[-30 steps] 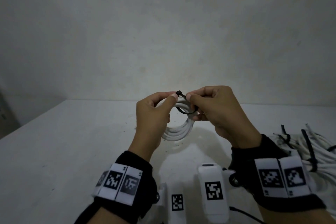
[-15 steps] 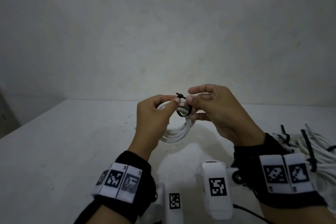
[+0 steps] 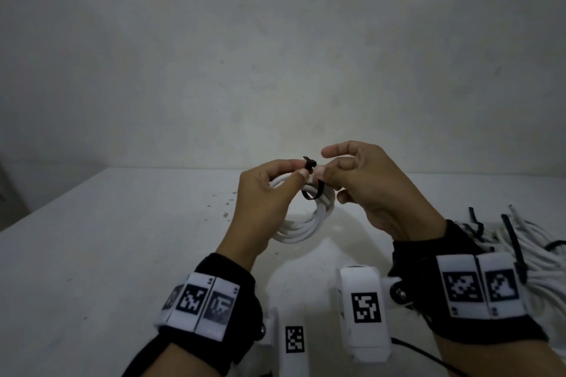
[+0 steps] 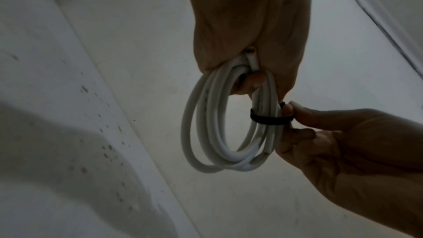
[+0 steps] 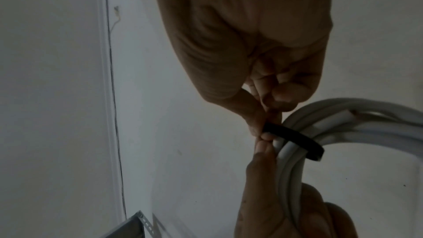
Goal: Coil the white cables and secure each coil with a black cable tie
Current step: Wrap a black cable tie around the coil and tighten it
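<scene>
A white cable coil point(image 3: 306, 223) hangs above the table, gripped at its top by my left hand point(image 3: 269, 190). A black cable tie point(image 3: 312, 190) loops around the strands near the top of the coil. My right hand point(image 3: 352, 180) pinches the tie at its head, thumb tip against my left thumb tip, index finger lifted. In the left wrist view the coil point(image 4: 219, 133) dangles from my left hand point(image 4: 249, 64), with the tie point(image 4: 270, 119) around its right side. In the right wrist view my right hand point(image 5: 263, 124) pinches the tie point(image 5: 295, 140) where it crosses the cable coil point(image 5: 320, 126).
A heap of white cables point(image 3: 545, 254) with black ties lies at the right edge of the white table point(image 3: 107, 254). Two white marker-tagged devices point(image 3: 364, 312) sit near the front edge. A plain wall stands behind. A grey metal bracket point(image 5: 128, 227) shows in the right wrist view.
The tie's loop has drawn smaller around the coil. My right index finger has lifted off and straightened, while both thumbs stay at the tie's head.
</scene>
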